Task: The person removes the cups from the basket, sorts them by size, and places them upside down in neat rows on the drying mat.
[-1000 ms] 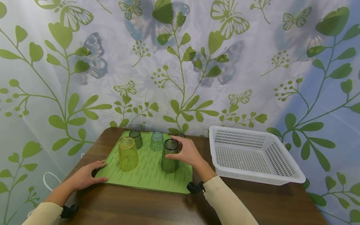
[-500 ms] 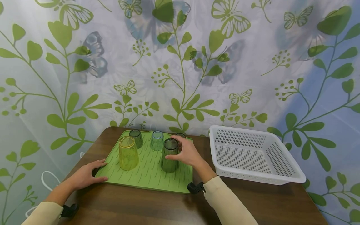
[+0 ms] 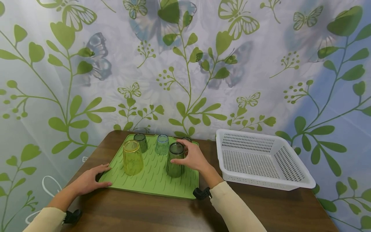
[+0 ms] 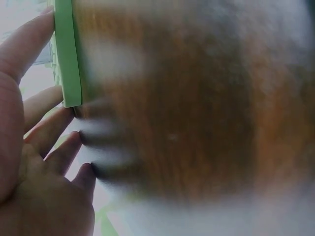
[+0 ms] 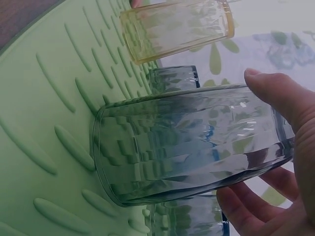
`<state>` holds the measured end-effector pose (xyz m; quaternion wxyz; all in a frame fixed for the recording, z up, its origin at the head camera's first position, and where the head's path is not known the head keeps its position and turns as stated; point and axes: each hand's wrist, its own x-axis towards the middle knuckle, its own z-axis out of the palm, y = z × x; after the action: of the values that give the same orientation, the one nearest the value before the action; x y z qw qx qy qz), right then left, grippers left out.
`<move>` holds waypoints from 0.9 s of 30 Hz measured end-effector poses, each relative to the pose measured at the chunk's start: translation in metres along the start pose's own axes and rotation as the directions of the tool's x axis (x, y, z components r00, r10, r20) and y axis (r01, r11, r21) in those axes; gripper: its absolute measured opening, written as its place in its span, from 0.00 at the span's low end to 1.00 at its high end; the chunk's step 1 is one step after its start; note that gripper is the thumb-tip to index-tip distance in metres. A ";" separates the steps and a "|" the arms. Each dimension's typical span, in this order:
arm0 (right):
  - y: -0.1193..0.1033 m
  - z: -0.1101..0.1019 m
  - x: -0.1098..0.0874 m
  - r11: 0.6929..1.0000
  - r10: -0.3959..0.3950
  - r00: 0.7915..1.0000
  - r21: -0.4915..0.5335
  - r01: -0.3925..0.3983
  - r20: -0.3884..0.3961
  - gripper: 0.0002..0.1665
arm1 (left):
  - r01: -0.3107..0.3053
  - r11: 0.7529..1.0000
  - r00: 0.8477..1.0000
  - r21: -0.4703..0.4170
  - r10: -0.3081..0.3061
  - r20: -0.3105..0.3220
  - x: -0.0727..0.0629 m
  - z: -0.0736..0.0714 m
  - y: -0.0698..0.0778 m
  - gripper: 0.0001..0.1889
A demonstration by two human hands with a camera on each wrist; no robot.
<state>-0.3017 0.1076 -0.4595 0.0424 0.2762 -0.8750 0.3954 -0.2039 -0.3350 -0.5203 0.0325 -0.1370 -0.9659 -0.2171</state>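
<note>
A green ribbed drying mat lies on the wooden table. My right hand grips a tall dark grey glass near its top, thumb on one side and fingers on the other. The right wrist view shows this glass with its wider end down on the mat. At the mat's front left corner rests my left hand, its extended thumb and fingers touching the edge. A tall yellow glass stands on the mat's left side. Behind it are a small dark glass and a small blue glass.
Another dark glass is mostly hidden behind my right hand. A white perforated plastic basket stands on the table to the right of the mat. A patterned curtain hangs behind the table. A white cable loops at the left.
</note>
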 end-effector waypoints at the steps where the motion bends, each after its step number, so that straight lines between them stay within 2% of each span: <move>1: 0.000 0.000 0.000 1.000 0.001 1.000 0.001 -0.001 -0.001 0.50 | -0.001 1.000 1.000 0.001 0.001 -0.001 0.000 0.000 0.000 0.42; 19: 0.000 0.000 0.001 1.000 0.007 1.000 0.017 -0.006 -0.012 0.48 | 0.013 1.000 1.000 0.002 -0.013 0.019 0.003 -0.002 0.000 0.42; 27: 0.001 0.000 0.001 1.000 0.001 1.000 0.004 -0.001 0.007 0.50 | 0.010 1.000 1.000 -0.007 -0.010 0.025 0.003 -0.003 -0.001 0.42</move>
<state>-0.3031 0.1081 -0.4601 0.0388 0.2773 -0.8745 0.3962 -0.2066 -0.3361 -0.5178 0.0190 -0.1349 -0.9661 -0.2191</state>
